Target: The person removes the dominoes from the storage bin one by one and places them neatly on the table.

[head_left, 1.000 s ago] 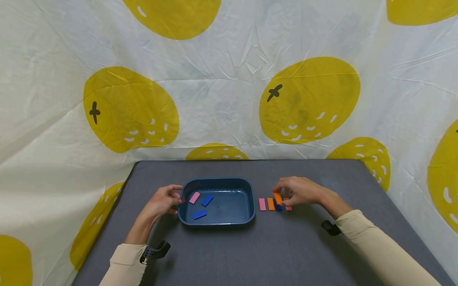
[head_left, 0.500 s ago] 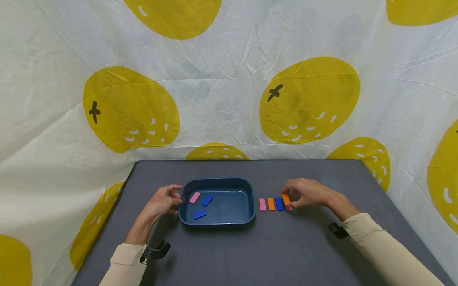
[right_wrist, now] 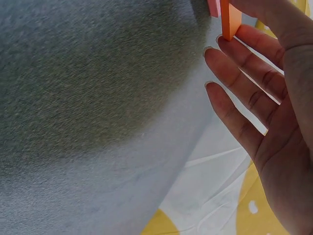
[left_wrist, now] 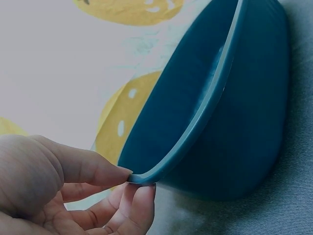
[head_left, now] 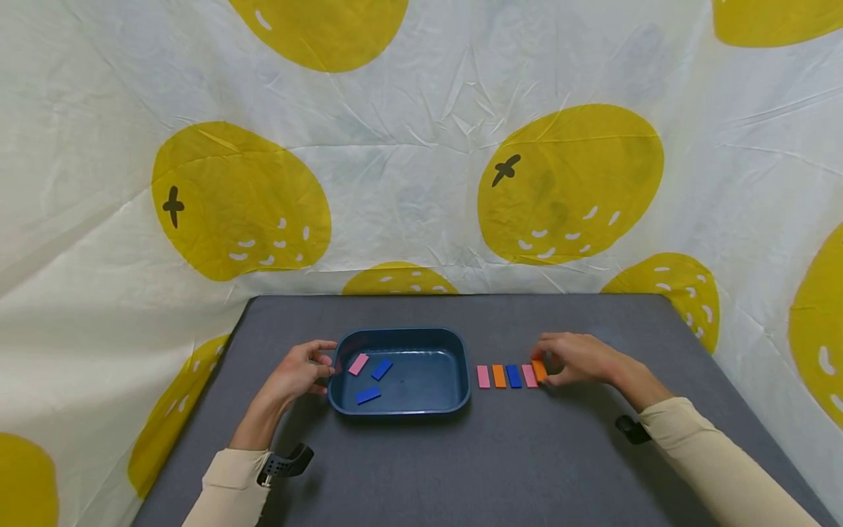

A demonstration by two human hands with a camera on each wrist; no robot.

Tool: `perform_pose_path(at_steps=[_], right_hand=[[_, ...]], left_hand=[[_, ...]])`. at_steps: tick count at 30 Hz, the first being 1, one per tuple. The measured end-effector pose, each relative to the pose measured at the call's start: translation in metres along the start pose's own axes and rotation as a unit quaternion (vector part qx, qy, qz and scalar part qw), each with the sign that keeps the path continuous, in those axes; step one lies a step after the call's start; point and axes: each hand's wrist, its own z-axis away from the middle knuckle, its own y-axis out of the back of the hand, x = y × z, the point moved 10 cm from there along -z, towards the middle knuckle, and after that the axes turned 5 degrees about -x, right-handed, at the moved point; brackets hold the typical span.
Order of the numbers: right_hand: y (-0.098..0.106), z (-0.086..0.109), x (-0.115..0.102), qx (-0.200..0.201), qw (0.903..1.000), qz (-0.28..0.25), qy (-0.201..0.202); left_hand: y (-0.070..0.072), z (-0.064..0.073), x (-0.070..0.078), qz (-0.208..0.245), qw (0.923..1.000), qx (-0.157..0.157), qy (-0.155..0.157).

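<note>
My left hand [head_left: 299, 373] pinches the left rim of a dark blue plastic tub [head_left: 402, 411]; the left wrist view has thumb and fingers on either side of the rim [left_wrist: 193, 128]. Inside the tub lie a pink block [head_left: 358, 364] and two blue blocks [head_left: 381, 369]. Between thumb and fingers my right hand [head_left: 576, 357] holds an orange block [head_left: 539, 370], at the right end of a row on the table. That row runs pink [head_left: 484, 377], orange [head_left: 499, 377], blue [head_left: 514, 376], pink [head_left: 530, 376]. Whether the held block touches the table I cannot tell.
A grey cloth-covered table [head_left: 421, 468] carries everything. Behind it hangs a pale curtain [head_left: 408, 183] with large yellow fruit prints. Dark bands with black devices sit on both wrists, near the beige sleeves [head_left: 718, 461].
My right hand has moved rightward with the orange block, past the blue and pink blocks, to the row's right end. My left hand and the tub have stayed put.
</note>
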Motion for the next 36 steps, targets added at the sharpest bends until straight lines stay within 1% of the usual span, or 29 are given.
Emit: perform_pose_path(at_steps=[6, 14, 18, 24, 27, 36], right_hand=[[-0.003, 0.005, 0.002, 0.013, 0.9998, 0.002, 0.018], [-0.006, 0.006, 0.004, 0.024, 0.9989, 0.028, 0.029], [-0.008, 0.006, 0.005, 0.021, 0.9990, 0.029, 0.027], [-0.009, 0.004, 0.008, 0.015, 0.9995, 0.024, 0.016], [-0.009, 0.003, 0.009, 0.012, 0.9996, 0.022, 0.011], [-0.011, 0.002, 0.012, 0.008, 0.9996, 0.025, 0.010]], left_hand=[[0.000, 0.000, -0.001, -0.002, 1.0000, 0.002, 0.003], [0.000, 0.000, 0.000, -0.007, 1.0000, 0.003, 0.002], [0.000, 0.000, 0.000, -0.007, 1.0000, 0.002, 0.000], [-0.002, 0.002, 0.002, 0.006, 0.9999, -0.013, -0.005], [-0.003, 0.002, 0.003, 0.006, 0.9998, -0.017, -0.007], [-0.002, 0.003, 0.003, 0.002, 0.9999, -0.014, -0.007]])
